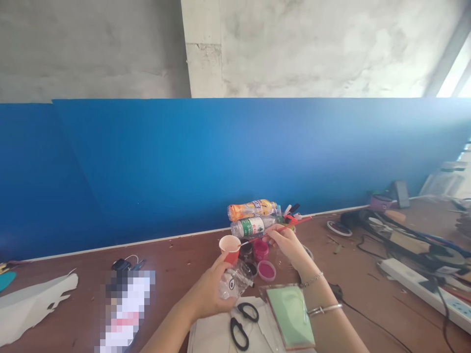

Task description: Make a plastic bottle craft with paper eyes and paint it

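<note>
My left hand [210, 290] is closed around a clear plastic bottle piece [241, 278] with a black-and-white ring, like an eye, on its side. Between the fingers of my right hand [286, 241] is a thin red paintbrush [300, 221], its tip beside the rim of a red and white paper cup [229, 244]. Under that hand stands a pink paint jar [261, 249], with a lid holding pink [267, 270] in front. A dark round lid or pot [251, 268] is partly hidden by the bottle piece.
An orange drink bottle [250, 210] and a water bottle [252, 227] lie by the blue partition [206, 162]. Black-handled scissors [239, 335] and a green paper pack [289, 314] lie nearest me. Cables and a power strip [412, 279] are right; torn white paper [33, 309] is left.
</note>
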Tool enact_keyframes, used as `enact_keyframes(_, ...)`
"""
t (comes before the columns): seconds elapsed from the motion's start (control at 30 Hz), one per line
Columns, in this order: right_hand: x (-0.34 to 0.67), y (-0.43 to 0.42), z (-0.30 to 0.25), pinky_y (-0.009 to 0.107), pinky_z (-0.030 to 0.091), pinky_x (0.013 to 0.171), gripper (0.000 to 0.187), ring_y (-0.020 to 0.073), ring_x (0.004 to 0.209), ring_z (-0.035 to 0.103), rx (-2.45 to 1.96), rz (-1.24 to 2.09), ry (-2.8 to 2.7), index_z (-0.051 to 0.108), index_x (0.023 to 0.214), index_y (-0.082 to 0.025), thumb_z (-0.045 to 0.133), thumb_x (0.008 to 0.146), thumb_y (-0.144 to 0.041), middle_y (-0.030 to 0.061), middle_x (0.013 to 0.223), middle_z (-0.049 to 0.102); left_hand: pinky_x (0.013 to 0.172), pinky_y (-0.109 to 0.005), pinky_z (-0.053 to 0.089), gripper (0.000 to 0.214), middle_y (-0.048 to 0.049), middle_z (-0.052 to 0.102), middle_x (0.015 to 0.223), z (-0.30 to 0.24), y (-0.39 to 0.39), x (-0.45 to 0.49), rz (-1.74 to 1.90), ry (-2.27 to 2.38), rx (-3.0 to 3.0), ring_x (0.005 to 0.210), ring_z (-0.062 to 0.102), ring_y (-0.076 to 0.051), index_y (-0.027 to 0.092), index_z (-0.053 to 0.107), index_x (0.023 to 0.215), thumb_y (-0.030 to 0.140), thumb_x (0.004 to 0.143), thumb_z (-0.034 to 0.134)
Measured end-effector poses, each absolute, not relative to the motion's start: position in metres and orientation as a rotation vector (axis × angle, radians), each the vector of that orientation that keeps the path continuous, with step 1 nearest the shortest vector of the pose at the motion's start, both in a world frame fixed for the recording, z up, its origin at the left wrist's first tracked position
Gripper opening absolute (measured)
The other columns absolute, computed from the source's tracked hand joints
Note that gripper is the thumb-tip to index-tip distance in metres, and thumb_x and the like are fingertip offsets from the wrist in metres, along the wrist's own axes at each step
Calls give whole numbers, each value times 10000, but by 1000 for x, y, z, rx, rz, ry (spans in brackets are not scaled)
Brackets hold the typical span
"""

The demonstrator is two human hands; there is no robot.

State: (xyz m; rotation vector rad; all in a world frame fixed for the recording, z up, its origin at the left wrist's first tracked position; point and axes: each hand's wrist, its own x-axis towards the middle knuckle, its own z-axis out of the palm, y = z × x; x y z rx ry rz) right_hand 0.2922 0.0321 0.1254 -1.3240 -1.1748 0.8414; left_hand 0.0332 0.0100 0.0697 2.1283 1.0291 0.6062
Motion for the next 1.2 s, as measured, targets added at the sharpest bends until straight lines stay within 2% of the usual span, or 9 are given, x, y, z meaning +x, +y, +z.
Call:
enact_keyframes(0.1, 291, 33, 124, 248, 402, 509, 121, 136, 509, 528, -1318, 843, -1163, 576, 641, -190, 585, 659, -309, 39, 580, 679, 906, -362, 471, 621, -58, 243, 1524, 68, 15, 38, 660, 1064, 2118, 1094, 552, -253, 283, 477, 1232, 262, 641, 668)
enact_keyframes(0.2, 291, 34, 122, 244, 411, 520, 116, 141, 535, 549, -1312, 846, -1161, 575, 648, -190, 572, 671, -304, 42, 593, 685, 865, -333, 487, 598, -66, 303, 1480, 67, 16, 41, 748, 1073, 2114, 1019, 578, -224, 278, 470, 1236, 270, 665, 645)
enact_keyframes(0.4, 293, 36, 118, 252, 405, 529, 136, 148, 549, 558, -1308, 835, -1185, 595, 674, -180, 580, 682, -315, 54, 617, 690, 888, -352, 472, 586, -79, 272, 1493, 68, 21, 45, 758, 1077, 2132, 1071, 559, -250, 264, 497, 1226, 242, 659, 646)
enact_keyframes(0.67, 293, 34, 120, 264, 394, 548, 166, 162, 561, 562, -1315, 820, -1220, 591, 660, -189, 590, 678, -355, 42, 603, 678, 967, -353, 430, 569, -86, 419, 1372, 66, 28, 51, 870, 1027, 2119, 1139, 525, -256, 253, 509, 1216, 204, 661, 625)
enact_keyframes(1.2, 300, 34, 121, 271, 401, 561, 109, 174, 586, 584, -1331, 769, -1228, 601, 673, -185, 567, 677, -288, 35, 591, 678, 988, -357, 420, 581, -79, 399, 1396, 65, 26, 51, 863, 1028, 2116, 1119, 537, -239, 256, 492, 1228, 190, 664, 617)
